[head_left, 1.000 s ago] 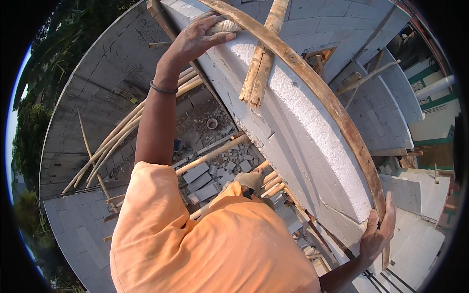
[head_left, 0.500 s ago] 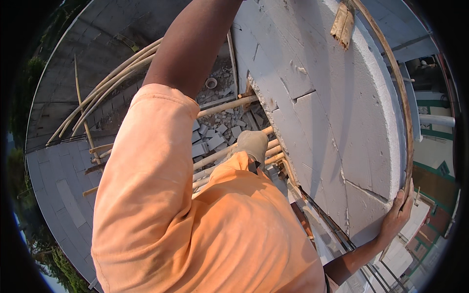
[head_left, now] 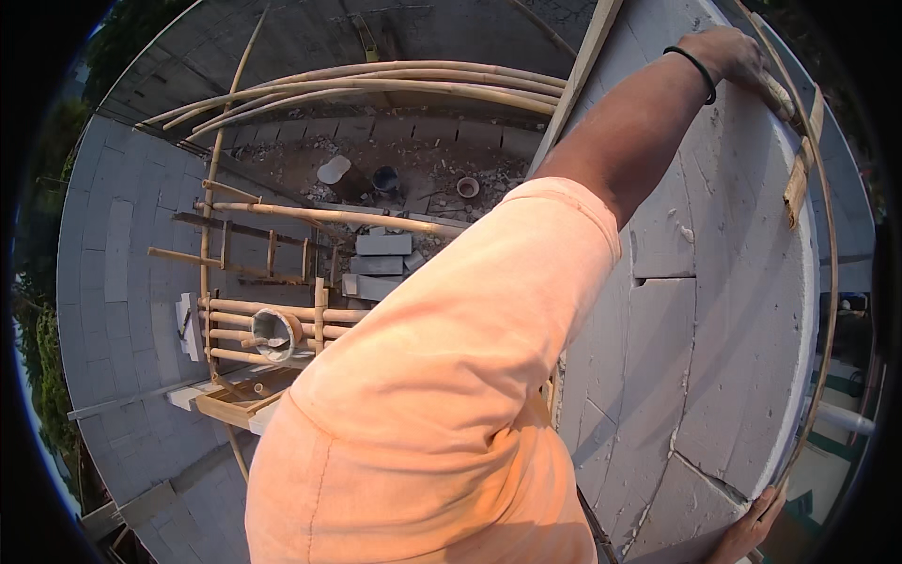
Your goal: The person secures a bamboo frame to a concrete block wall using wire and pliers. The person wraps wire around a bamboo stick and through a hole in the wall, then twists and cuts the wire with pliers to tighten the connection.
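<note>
My left arm, in an orange sleeve, stretches across the grey block wall [head_left: 658,348] to its far right edge. My left hand [head_left: 725,54], with a dark band at the wrist, has its fingers curled down over that edge; what they hold is unclear. A long, thin wooden strip [head_left: 832,282] runs bowed along the outside of the wall edge. Beside my left hand, a short, split piece of wood [head_left: 796,193] crosses the strip. Low on the right, my right hand [head_left: 752,528] grips the strip's near end at the wall's corner; part of the hand is cut off.
Bamboo poles [head_left: 376,81] span the space left of the wall. A mortar-smeared bucket [head_left: 274,336] sits on lower poles beside a wooden frame [head_left: 225,411]. Grey blocks [head_left: 382,245] and rubble lie below. Another block wall [head_left: 117,244] rises at far left.
My left hand has come into view at the wall's far edge, its arm swinging right. My right hand now appears lower, still at the strip. The view has shifted, revealing the bucket and frame.
</note>
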`<act>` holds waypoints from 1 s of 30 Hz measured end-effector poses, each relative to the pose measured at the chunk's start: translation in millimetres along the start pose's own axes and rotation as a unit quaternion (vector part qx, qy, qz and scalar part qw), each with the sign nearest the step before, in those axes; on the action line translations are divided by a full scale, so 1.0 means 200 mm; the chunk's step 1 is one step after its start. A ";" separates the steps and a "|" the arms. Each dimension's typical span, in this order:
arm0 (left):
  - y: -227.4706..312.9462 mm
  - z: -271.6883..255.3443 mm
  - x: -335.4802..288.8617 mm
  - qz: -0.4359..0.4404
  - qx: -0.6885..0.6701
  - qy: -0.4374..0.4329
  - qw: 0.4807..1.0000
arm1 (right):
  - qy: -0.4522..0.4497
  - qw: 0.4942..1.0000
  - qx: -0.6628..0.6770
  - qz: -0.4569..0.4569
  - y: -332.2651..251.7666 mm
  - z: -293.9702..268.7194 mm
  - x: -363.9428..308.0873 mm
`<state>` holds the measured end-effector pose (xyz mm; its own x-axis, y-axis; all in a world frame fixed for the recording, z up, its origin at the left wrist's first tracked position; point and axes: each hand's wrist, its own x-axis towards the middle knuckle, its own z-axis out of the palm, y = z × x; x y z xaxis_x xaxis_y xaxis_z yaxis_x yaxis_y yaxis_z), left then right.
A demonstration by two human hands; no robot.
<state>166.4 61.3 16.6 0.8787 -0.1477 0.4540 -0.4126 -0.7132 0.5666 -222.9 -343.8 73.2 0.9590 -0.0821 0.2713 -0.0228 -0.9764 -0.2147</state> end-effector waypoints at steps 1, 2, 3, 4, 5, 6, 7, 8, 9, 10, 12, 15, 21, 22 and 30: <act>-0.01 0.00 0.00 -0.007 0.002 0.029 1.000 | 0.063 0.997 -0.023 -0.028 -0.02 0.01 -0.06; -0.01 -0.01 0.01 -0.013 0.003 0.053 0.998 | 0.062 0.996 -0.017 -0.057 -0.02 0.00 -0.03; -0.03 -0.01 0.00 -0.015 -0.002 0.079 0.997 | 0.056 0.997 -0.034 -0.039 -0.02 0.01 -0.04; -0.02 -0.03 0.01 -0.012 0.007 0.077 0.997 | 0.048 0.997 -0.052 -0.014 0.00 0.00 -0.05; -0.03 -0.05 -0.01 -0.015 0.013 0.074 0.997 | 0.038 0.997 -0.069 0.004 0.02 -0.01 -0.06; -0.02 -0.05 -0.01 -0.014 0.018 0.065 0.998 | 0.031 0.995 -0.085 0.031 0.05 -0.02 -0.07; -0.01 -0.08 -0.04 -0.015 0.022 0.059 0.998 | 0.032 0.996 -0.079 0.023 0.09 -0.03 -0.06; -0.01 -0.09 -0.06 -0.017 0.025 0.054 0.998 | 0.016 0.963 -0.226 -0.147 0.12 -0.04 -0.01; 0.00 -0.11 -0.07 -0.016 0.026 0.048 0.998 | 0.002 0.880 -0.364 -0.305 0.14 -0.05 0.01; 0.00 -0.11 -0.09 -0.017 0.029 0.044 0.998 | 0.006 0.882 -0.363 -0.302 0.15 -0.06 0.01; 0.02 -0.13 -0.12 -0.015 0.027 0.027 0.999 | -0.009 0.931 -0.271 -0.244 0.15 -0.06 0.00; 0.04 -0.12 -0.13 -0.008 0.025 0.028 0.999 | -0.006 0.991 -0.109 0.073 0.09 -0.06 -0.09; 0.12 -0.17 -0.08 0.024 -0.064 -0.009 0.998 | 0.057 0.985 -0.043 0.156 0.07 -0.03 -0.05; 0.14 -0.18 -0.09 0.006 -0.056 -0.007 0.998 | 0.061 0.988 -0.069 0.122 0.06 -0.03 -0.06; 0.21 -0.15 -0.10 0.029 -0.090 -0.006 0.995 | 0.063 0.988 -0.019 0.142 0.09 -0.04 -0.07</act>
<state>124.9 55.4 52.5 0.8543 -0.1936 0.4824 -0.4983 -0.5690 0.6541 -238.4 -361.4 72.9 0.8697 -0.3757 0.3200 -0.2988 -0.9169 -0.2644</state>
